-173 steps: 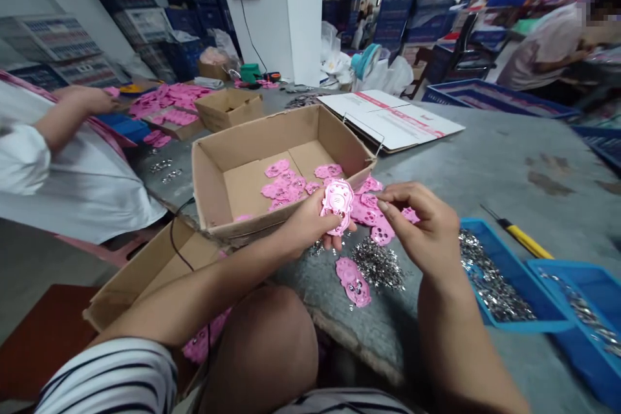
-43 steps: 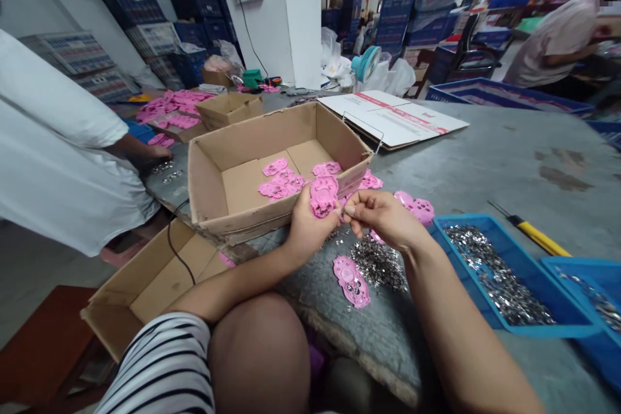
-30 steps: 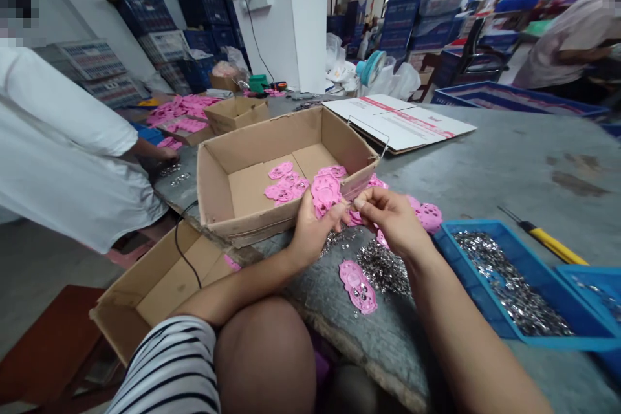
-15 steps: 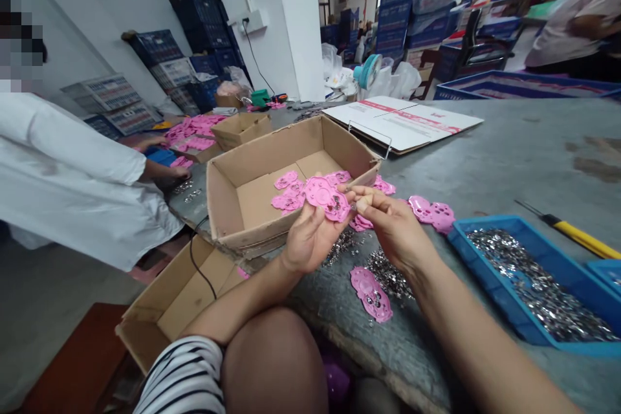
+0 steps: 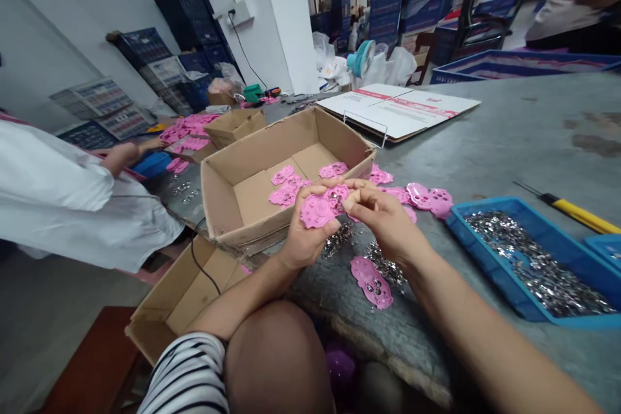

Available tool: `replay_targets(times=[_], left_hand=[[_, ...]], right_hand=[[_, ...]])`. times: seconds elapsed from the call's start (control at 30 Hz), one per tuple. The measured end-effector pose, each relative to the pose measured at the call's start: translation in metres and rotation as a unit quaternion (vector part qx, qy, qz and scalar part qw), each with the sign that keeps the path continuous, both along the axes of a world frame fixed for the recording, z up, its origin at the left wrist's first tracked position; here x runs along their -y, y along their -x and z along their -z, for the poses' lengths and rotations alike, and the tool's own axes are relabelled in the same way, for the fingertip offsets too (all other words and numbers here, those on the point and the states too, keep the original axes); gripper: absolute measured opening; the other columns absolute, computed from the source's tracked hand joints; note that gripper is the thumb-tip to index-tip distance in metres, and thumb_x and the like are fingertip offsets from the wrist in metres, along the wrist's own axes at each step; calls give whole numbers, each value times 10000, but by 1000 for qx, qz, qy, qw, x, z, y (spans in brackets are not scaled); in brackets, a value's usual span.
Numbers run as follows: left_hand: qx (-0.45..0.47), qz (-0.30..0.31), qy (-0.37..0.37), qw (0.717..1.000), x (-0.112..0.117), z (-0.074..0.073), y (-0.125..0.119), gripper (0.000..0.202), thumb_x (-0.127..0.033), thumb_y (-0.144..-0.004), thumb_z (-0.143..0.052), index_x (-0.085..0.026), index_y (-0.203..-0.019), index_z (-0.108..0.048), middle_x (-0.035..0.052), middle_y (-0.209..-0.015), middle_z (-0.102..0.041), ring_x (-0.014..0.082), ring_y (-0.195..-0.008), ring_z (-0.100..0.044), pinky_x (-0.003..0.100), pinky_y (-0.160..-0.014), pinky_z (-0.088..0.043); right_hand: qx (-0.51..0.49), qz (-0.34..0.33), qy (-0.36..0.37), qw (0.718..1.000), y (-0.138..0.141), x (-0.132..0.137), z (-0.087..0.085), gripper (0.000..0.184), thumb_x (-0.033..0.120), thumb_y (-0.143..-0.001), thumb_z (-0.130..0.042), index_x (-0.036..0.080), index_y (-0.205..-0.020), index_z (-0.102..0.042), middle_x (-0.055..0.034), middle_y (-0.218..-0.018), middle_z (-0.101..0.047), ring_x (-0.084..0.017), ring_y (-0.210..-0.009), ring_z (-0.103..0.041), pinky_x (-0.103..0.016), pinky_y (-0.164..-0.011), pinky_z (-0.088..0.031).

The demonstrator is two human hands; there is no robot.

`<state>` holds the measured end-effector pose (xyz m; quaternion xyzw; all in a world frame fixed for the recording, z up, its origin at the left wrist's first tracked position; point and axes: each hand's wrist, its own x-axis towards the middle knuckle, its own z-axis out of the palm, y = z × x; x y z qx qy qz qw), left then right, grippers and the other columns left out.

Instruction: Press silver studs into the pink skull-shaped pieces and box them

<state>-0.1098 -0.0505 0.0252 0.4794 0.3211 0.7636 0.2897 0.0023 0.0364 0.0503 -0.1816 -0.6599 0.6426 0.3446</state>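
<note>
My left hand holds a flat pink plastic piece with a lobed outline, above the near side of a cardboard box. Small shiny metal parts sit in the piece's right half. Against that right end, the fingertips of my right hand are pinched together; whatever is between them is hidden. Below my hands, small metal parts lie heaped on the table, beside another pink plastic piece. More pink pieces lie inside the box.
At the right stands a blue tray of small metal parts, with a yellow-handled tool behind it. Flattened white cardboard lies farther back. A co-worker in white reaches toward pink pieces at left. A lower carton stands by the table edge.
My left hand has turned the pink piece, its plain half now tilted lower left. The fingers of my right hand have moved in closer over its right end. The camera view has shifted slightly.
</note>
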Motion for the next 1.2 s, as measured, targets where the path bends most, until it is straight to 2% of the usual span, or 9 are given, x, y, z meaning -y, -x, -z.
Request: replay_targets(times=[0.17, 0.37, 0.57, 0.93, 1.1, 1.2], left_hand=[[-26, -7, -4, 1000, -1, 4, 2, 427, -238, -733, -788, -298, -1087, -556, 26, -1267, -565, 237, -1315, -480, 442, -1131, -349], [-52, 5, -28, 998, -2, 5, 3, 418, -190, -766, -752, -304, -1121, -564, 27, -1273, -558, 220, -1321, -472, 430, -1143, -330], [-77, -9, -27, 997, -2, 10, 5, 419, -203, -784, -735, -313, -1143, -547, 35, -1290, -550, 228, -1338, -453, 458, -1148, -319], [-151, -51, -25, 987, -3, 15, 12, 424, -228, -803, -718, -303, -1170, -521, 60, -1305, -549, 244, -1354, -437, 508, -1150, -308], [-97, -44, -8, 994, -3, 14, 5, 432, -260, -780, -744, -296, -1160, -542, 51, -1310, -570, 235, -1340, -456, 475, -1160, -298], [-7, -40, 32, 999, -4, 7, -3, 463, -302, -737, -771, -270, -1145, -554, 61, -1285, -595, 240, -1300, -496, 445, -1159, -313]], right_hand=[[6, 0, 2, 1000, 1, 0, 2, 205, 364, -695, -688, 201, -607, -602, -69, -1099, -566, -240, -1118, -494, -431, -1043, -323], [9, 5, -1, 1000, 1, -1, 3, 236, 389, -695, -703, 196, -601, -604, -69, -1097, -567, -234, -1076, -509, -425, -1026, -334], [21, 6, -5, 1000, 0, -1, 2, 241, 398, -688, -693, 200, -592, -598, -75, -1084, -578, -241, -1082, -518, -427, -1022, -345], [27, 34, -110, 993, 2, -3, 7, 173, 326, -760, -621, 215, -630, -590, -75, -1056, -579, -232, -1064, -541, -438, -1012, -386], [12, 82, -167, 983, 4, 0, 13, 140, 277, -796, -600, 229, -669, -564, -67, -1044, -579, -227, -1075, -538, -424, -977, -421], [-3, 105, -164, 981, 7, 0, 18, 83, 275, -778, -623, 235, -727, -572, -68, -1057, -581, -227, -1066, -550, -425, -955, -438]])
